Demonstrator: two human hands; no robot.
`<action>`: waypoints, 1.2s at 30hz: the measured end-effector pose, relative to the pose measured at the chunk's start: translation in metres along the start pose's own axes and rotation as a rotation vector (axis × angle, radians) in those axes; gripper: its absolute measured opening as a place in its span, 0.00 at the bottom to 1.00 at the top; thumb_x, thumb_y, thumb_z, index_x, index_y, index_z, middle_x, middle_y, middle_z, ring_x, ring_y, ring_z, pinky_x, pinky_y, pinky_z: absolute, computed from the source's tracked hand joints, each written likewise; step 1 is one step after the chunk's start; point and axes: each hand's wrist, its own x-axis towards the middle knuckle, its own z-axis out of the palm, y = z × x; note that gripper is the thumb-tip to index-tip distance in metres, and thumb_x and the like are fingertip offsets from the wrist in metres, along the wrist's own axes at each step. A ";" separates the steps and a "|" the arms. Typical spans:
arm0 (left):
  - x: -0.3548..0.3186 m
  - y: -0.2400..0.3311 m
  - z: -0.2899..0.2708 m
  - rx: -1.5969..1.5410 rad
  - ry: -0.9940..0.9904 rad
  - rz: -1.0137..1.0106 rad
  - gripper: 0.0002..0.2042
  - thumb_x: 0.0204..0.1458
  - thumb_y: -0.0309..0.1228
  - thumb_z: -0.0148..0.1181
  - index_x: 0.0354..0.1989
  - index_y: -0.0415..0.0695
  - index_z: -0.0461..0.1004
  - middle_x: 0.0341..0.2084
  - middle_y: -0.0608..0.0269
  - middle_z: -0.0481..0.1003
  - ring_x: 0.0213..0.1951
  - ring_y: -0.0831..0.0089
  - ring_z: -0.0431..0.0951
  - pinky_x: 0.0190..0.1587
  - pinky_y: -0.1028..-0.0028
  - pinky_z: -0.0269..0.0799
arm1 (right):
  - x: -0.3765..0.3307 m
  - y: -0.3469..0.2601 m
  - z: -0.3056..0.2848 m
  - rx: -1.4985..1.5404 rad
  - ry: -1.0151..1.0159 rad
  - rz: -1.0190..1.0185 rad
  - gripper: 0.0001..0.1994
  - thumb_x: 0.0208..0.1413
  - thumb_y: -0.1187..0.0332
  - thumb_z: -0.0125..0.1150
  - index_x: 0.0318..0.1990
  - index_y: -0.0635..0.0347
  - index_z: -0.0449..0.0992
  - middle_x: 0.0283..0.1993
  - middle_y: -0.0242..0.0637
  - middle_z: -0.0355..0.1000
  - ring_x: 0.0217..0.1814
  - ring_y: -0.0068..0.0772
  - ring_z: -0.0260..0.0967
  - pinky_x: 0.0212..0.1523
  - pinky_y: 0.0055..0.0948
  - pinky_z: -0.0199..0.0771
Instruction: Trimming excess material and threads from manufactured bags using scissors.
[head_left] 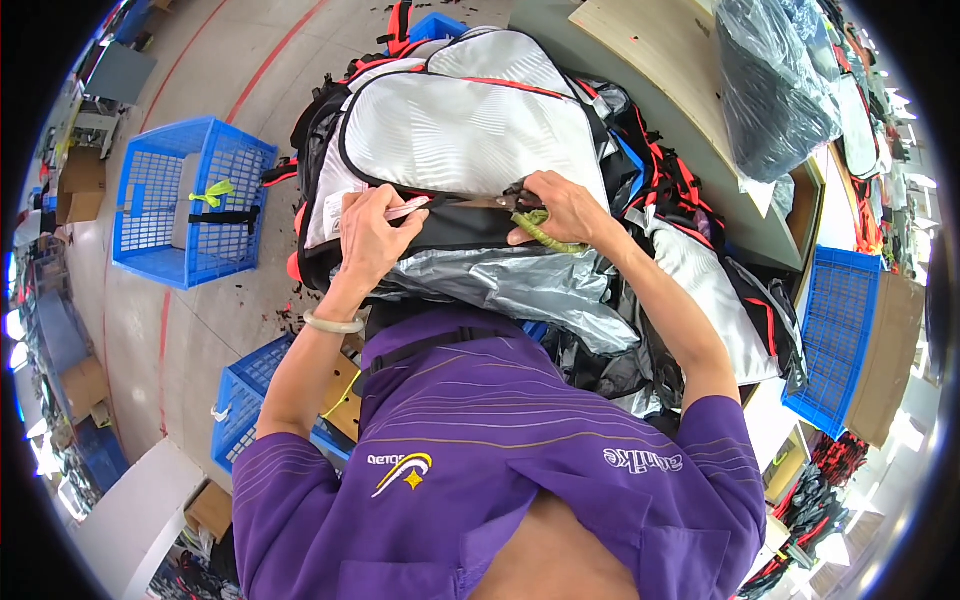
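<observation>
A large white and black backpack (470, 125) with red zipper lines lies in front of me, its silver-grey lining (500, 283) spread along the near side. My left hand (375, 240) is closed in a pinch on a small pinkish-white strip (408, 207) at the bag's black edge. In my right hand (565, 212) is a pair of scissors (488, 202) with green wrapping round the handle. Its blades point left across the black band, close to my left fingers. Whether they touch the fabric I cannot tell.
Blue plastic crates stand on the floor at left (195, 200) and lower left (240, 400). More backpacks (700, 285) are heaped to the right. A wooden-topped table (650, 45) holds a dark plastic-wrapped bundle (775, 90). Another blue crate (835, 330) is at far right.
</observation>
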 end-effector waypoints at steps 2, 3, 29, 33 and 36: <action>0.000 0.002 -0.001 0.001 -0.011 -0.001 0.15 0.36 0.31 0.71 0.19 0.44 0.66 0.16 0.63 0.69 0.23 0.63 0.68 0.37 0.68 0.59 | 0.008 -0.001 -0.002 -0.020 -0.074 -0.020 0.36 0.35 0.35 0.67 0.33 0.63 0.71 0.35 0.42 0.71 0.43 0.47 0.70 0.38 0.42 0.71; 0.001 0.003 -0.002 0.000 -0.019 -0.006 0.15 0.36 0.31 0.71 0.19 0.44 0.66 0.15 0.63 0.69 0.23 0.63 0.68 0.37 0.68 0.59 | 0.010 -0.002 -0.002 -0.019 -0.071 -0.020 0.36 0.35 0.35 0.67 0.33 0.63 0.71 0.35 0.42 0.71 0.43 0.47 0.70 0.38 0.42 0.71; -0.010 0.001 -0.002 -0.157 0.075 0.017 0.23 0.36 0.29 0.73 0.41 0.42 0.69 0.19 0.65 0.70 0.27 0.66 0.68 0.46 0.67 0.62 | 0.033 -0.007 -0.003 0.070 -0.309 -0.070 0.35 0.37 0.36 0.66 0.35 0.64 0.68 0.36 0.43 0.68 0.43 0.47 0.68 0.39 0.40 0.68; -0.015 0.000 -0.003 -0.229 0.044 -0.078 0.30 0.36 0.28 0.73 0.49 0.40 0.64 0.19 0.64 0.69 0.31 0.65 0.68 0.48 0.66 0.62 | 0.039 -0.010 0.003 0.096 -0.261 -0.162 0.35 0.37 0.35 0.66 0.33 0.64 0.68 0.33 0.43 0.68 0.40 0.49 0.68 0.37 0.41 0.68; -0.015 -0.003 0.000 -0.263 0.066 -0.085 0.32 0.36 0.27 0.74 0.51 0.39 0.63 0.20 0.63 0.69 0.34 0.64 0.68 0.48 0.66 0.62 | 0.040 -0.015 0.001 0.080 -0.282 -0.128 0.35 0.36 0.35 0.66 0.32 0.64 0.68 0.31 0.45 0.67 0.37 0.51 0.68 0.35 0.42 0.66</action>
